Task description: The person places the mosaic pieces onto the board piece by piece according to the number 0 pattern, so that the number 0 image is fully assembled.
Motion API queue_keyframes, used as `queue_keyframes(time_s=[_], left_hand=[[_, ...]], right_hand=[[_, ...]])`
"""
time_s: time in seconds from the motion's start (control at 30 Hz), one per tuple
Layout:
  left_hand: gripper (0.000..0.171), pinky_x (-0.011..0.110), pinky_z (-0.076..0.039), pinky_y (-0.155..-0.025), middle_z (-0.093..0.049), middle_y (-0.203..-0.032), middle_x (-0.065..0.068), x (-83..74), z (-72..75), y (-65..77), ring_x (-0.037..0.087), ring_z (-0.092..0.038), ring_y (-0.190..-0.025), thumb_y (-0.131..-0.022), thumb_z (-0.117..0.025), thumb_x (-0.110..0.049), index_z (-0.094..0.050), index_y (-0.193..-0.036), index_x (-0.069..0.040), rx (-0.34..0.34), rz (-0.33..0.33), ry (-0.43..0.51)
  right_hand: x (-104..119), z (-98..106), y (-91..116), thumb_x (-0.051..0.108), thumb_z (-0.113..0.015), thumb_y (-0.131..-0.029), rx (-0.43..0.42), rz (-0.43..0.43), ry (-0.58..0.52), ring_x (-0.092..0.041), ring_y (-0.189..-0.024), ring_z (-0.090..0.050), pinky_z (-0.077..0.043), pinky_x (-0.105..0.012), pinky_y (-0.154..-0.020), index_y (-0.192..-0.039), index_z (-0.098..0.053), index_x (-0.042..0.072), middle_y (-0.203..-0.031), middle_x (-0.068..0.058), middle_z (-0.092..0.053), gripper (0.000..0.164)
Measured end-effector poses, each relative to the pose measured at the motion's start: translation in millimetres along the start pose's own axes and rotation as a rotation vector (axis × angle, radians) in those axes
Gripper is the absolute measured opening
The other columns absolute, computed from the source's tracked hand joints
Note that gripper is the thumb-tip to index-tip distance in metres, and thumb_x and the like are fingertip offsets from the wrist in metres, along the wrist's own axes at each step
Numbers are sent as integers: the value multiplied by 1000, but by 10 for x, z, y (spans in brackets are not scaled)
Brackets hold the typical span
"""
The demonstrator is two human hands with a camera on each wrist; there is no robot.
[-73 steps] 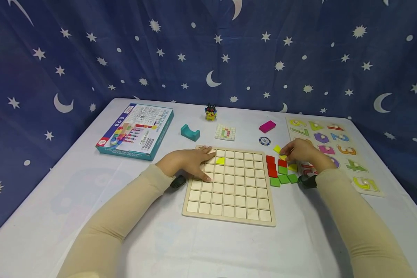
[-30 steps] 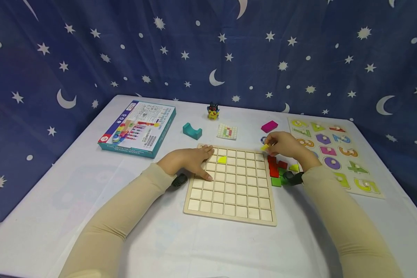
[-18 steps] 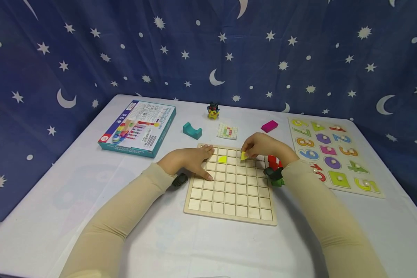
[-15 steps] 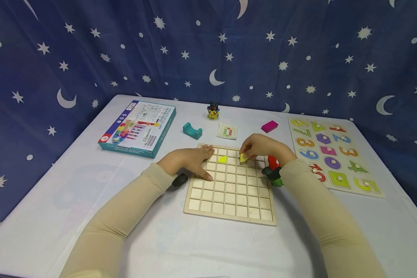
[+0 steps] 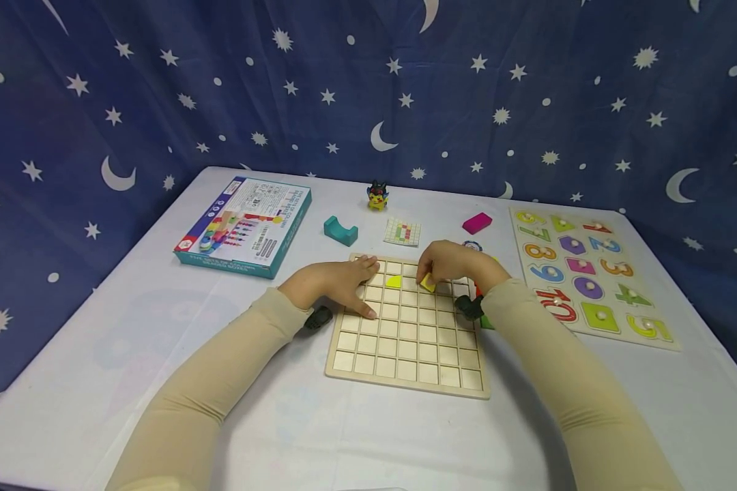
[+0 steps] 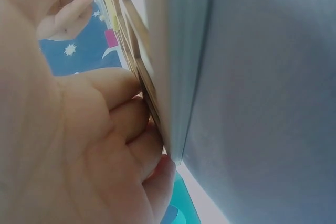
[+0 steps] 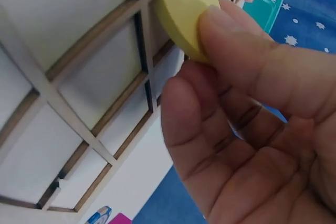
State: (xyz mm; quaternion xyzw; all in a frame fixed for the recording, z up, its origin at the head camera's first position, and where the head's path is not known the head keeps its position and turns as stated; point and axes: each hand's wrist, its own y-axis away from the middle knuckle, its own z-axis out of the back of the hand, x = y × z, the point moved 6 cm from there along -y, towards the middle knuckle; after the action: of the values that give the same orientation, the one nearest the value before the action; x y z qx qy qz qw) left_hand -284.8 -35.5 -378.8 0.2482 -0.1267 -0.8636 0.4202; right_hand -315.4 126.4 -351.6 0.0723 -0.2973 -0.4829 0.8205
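A wooden grid board (image 5: pixel 407 392) lies on the white table. My left hand (image 5: pixel 334 285) rests on its left edge with fingers spread; in the left wrist view the fingertips touch the board's frame. One yellow quarter-round tile (image 5: pixel 393 281) sits in a cell of the second row from the back. Over that same row, further right, my right hand (image 5: pixel 448 262) pinches another yellow tile (image 7: pixel 184 17) with one curved side between thumb and fingers. The right wrist view shows this tile close at the dividers of a cell. My right hand and wrist partly hide the loose red and green tiles.
Behind the board stand a teal arch block (image 5: pixel 340 232), a small patterned grid card (image 5: pixel 402 232), a yellow figurine (image 5: pixel 377 196), a magenta block (image 5: pixel 477 223) and a poker chip (image 5: pixel 471 245). A boxed toy (image 5: pixel 246 225) lies at left, a number puzzle board (image 5: pixel 589 273) at right.
My right hand took a yellow tile from the loose pile, carried it left over the board and lowered it toward a second-row cell. My left hand has stayed on the board's edge.
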Motion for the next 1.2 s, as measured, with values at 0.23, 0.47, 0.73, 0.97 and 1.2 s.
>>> queue_keyframes(time_s=[0.23,0.47,0.73,0.97,1.2], left_hand=[[105,37,-9,-116,3,-156,4,-4,-8,-13,20,3,-143,-76,-65,-57,-6,-149,-9,2,0,4],[105,37,-9,-116,3,-156,5,-10,-12,-30,20,3,-143,-77,-65,-57,-6,-149,-9,2,-6,-3],[105,37,-8,-116,3,-156,5,-15,-16,-23,20,3,-143,-76,-65,-56,-6,-149,-8,4,-7,9],[104,37,-8,-116,3,-155,4,-6,-10,-8,20,4,-143,-77,-65,-56,-6,-149,-8,1,-6,9],[105,38,-8,-116,4,-155,5,-2,1,-4,20,4,-143,-77,-65,-56,-6,-148,-8,0,-9,0]], right_hand=[[11,-25,0,-4,-68,-77,-21,-10,-39,-18,-78,-47,-42,-27,-66,-86,-68,7,-87,-5,-60,14],[-18,-63,-15,-6,-68,-75,-44,-9,-92,-17,-74,-48,-43,-26,-65,-84,-65,6,-80,-5,-58,15],[-56,-36,-5,0,-69,-77,-81,18,-92,-16,-74,-49,-43,-26,-65,-87,-66,6,-79,-4,-58,12],[-246,94,142,7,-68,-79,-154,3,-103,-18,-73,-49,-42,-27,-63,-93,-66,4,-78,-4,-55,15],[-551,138,399,6,-65,-81,-176,-31,-112,-17,-70,-49,-42,-27,-60,-96,-65,0,-77,-5,-54,16]])
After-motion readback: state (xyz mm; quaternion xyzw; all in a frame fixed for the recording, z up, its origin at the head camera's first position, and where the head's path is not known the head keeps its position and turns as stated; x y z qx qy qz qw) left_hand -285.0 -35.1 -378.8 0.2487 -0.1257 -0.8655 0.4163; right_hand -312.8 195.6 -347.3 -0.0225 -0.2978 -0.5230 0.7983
